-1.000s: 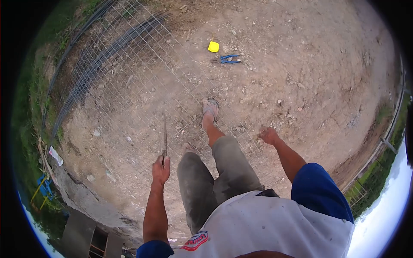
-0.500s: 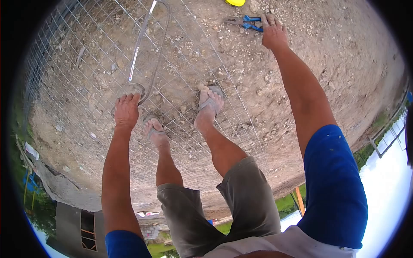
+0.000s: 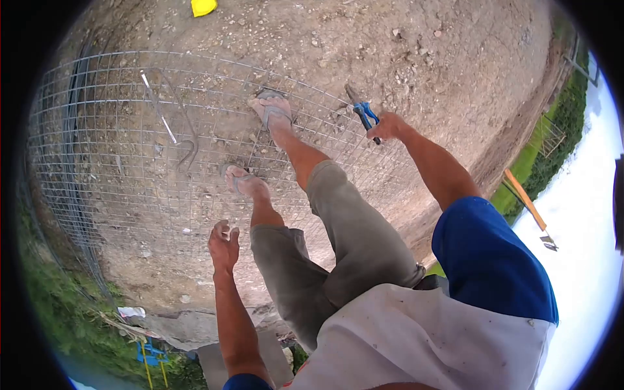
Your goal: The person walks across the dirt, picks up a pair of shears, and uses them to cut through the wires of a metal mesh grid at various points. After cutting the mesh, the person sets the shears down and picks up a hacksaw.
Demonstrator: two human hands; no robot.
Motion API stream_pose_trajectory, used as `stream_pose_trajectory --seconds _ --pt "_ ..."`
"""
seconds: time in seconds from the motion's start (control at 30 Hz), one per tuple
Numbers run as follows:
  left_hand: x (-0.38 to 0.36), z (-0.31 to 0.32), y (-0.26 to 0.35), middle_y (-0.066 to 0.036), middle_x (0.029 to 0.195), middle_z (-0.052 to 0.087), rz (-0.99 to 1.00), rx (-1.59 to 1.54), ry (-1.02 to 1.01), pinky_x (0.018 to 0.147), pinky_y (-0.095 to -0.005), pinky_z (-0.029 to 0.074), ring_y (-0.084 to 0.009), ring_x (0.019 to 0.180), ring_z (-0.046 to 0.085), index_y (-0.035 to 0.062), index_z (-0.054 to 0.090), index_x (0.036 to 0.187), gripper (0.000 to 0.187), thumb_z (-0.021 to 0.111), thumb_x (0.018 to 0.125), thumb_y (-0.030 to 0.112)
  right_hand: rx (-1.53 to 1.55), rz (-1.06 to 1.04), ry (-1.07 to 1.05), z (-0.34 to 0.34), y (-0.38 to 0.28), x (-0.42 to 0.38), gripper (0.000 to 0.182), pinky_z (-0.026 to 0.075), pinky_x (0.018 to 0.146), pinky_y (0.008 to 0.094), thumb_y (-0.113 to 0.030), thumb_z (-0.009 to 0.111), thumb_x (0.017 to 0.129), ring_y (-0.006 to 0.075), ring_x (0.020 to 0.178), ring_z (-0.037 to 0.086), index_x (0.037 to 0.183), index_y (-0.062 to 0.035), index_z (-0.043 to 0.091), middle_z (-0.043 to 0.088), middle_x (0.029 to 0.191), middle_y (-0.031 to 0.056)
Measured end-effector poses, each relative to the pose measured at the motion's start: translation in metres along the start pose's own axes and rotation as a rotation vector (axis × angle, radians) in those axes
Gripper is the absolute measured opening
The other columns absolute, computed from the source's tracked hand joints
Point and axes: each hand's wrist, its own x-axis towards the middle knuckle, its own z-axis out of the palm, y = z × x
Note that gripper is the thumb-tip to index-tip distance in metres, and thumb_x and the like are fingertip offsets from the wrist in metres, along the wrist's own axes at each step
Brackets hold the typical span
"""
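Note:
My right hand (image 3: 390, 127) is closed around the handles of a pair of pliers (image 3: 364, 112). The pliers have blue and black grips, and their dark jaws point toward the top of the view. My left hand (image 3: 224, 247) hangs above the ground with loosely bent fingers and nothing in it. A hacksaw (image 3: 160, 110) with a shiny blade and a thin curved frame lies on the wire mesh (image 3: 221, 84). Both feet (image 3: 278, 114), in grey flip-flops, stand on the mesh, between my hands and the saw.
A bright yellow object (image 3: 203, 7) lies on the stony dirt (image 3: 448, 84) at the top edge. Dark bars (image 3: 77, 143) run along the mesh's left side. Greenery (image 3: 71, 312) borders the lower left, near a blue item (image 3: 151, 354). An orange-handled tool (image 3: 525, 198) shows at right.
My left hand has let go of the hacksaw and drawn back toward my body. My right hand has lifted the pliers from the dirt and brought them closer. The view has turned.

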Motion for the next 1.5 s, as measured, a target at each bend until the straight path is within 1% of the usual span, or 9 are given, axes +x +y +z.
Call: stream_pose_trajectory --seconds 0.2,0.5,0.67,0.8,0.9,1.1,1.27,1.37,1.5 --pt "-0.096 -0.055 -0.031 -0.015 0.085 0.065 0.049 0.216 -0.229 0.068 -0.0307 0.049 -0.0192 0.072 0.06 -0.004 0.059 0.105 0.031 0.066 0.079 0.011 1.006 0.446 -0.219 0.185 0.164 -0.268 0.045 0.058 0.057 0.0368 -0.031 0.076 0.061 0.0264 0.062 0.066 0.081 0.0079 0.068 0.066 0.074 0.017" --pt "-0.199 -0.093 -0.069 -0.005 0.072 0.062 -0.117 0.257 -0.196 0.058 -0.0262 0.047 -0.0142 0.062 0.058 0.0031 0.062 0.085 0.01 0.06 0.076 0.004 1.799 0.257 -0.072 0.324 0.24 -0.319 0.032 0.057 0.056 0.0355 -0.026 0.071 0.071 0.0187 0.058 0.061 0.086 0.0015 0.066 0.062 0.074 0.0097" --pt "-0.326 -0.004 -0.024 -0.005 0.069 0.059 -0.442 0.264 -0.19 0.04 -0.0248 0.04 -0.0119 0.046 0.05 0.0067 0.061 0.085 0.007 0.057 0.078 0.007 1.965 -0.206 -0.197 0.377 0.297 -0.254 0.035 0.057 0.056 0.034 -0.027 0.071 0.072 0.0185 0.062 0.062 0.09 0.0016 0.065 0.063 0.078 0.01" --pt "-0.365 0.071 0.014 -0.004 0.071 0.057 -0.002 0.416 -0.149 0.051 -0.0248 0.043 -0.012 0.058 0.054 0.0033 0.059 0.087 0.009 0.057 0.084 0.012 1.987 -0.444 -0.257 0.415 0.323 -0.275 0.04 0.056 0.058 0.0338 -0.028 0.073 0.073 0.0205 0.066 0.063 0.095 0.0041 0.064 0.063 0.08 0.0126" --pt "-0.379 0.194 0.171 -0.006 0.078 0.06 0.054 0.454 -0.087 0.062 -0.0275 0.047 -0.0142 0.069 0.057 -0.0016 0.06 0.095 0.025 0.057 0.088 0.022 2.012 -0.503 -0.241 0.426 0.333 -0.291 0.039 0.056 0.057 0.0319 -0.027 0.073 0.072 0.019 0.066 0.063 0.093 0.0042 0.064 0.063 0.079 0.0107" --pt "-0.379 0.405 0.295 -0.016 0.121 0.052 0.436 0.304 -0.577 0.084 -0.0358 0.045 -0.0228 0.107 0.052 -0.0016 0.037 0.136 0.071 0.06 0.087 0.045 2.034 -0.623 0.008 0.37 0.371 -0.341 0.037 0.05 0.058 0.0277 -0.022 0.074 0.071 0.0131 0.066 0.059 0.096 0.0023 0.06 0.06 0.075 0.0039" --pt "-0.395 0.55 0.336 -0.013 0.112 0.056 0.378 -0.096 -0.785 0.075 -0.0332 0.05 -0.0177 0.093 0.057 -0.0004 0.028 0.138 0.065 0.061 0.088 0.024 1.818 -0.595 0.53 0.346 0.435 -0.396 0.053 0.05 0.067 0.0299 -0.027 0.077 0.067 0.0151 0.073 0.06 0.107 0.003 0.06 0.061 0.079 0.007" --pt "-0.395 0.587 0.36 -0.01 0.101 0.058 0.264 0.003 -0.796 0.064 -0.0293 0.051 -0.0148 0.079 0.059 0.0003 0.029 0.134 0.056 0.057 0.088 0.014 1.293 -0.516 0.488 0.359 0.507 -0.396 0.067 0.049 0.071 0.0313 -0.031 0.079 0.065 0.0164 0.077 0.06 0.12 -0.0002 0.057 0.061 0.09 0.0103" --pt "-0.418 0.63 0.401 -0.009 0.091 0.058 0.364 0.273 -0.715 0.06 -0.0314 0.049 -0.0164 0.073 0.058 0.0013 0.034 0.127 0.044 0.053 0.087 0.008 1.475 -0.23 0.415 0.437 0.612 -0.365 0.064 0.049 0.071 0.0322 -0.029 0.075 0.07 0.0193 0.075 0.061 0.123 -0.0007 0.056 0.062 0.092 0.0109"
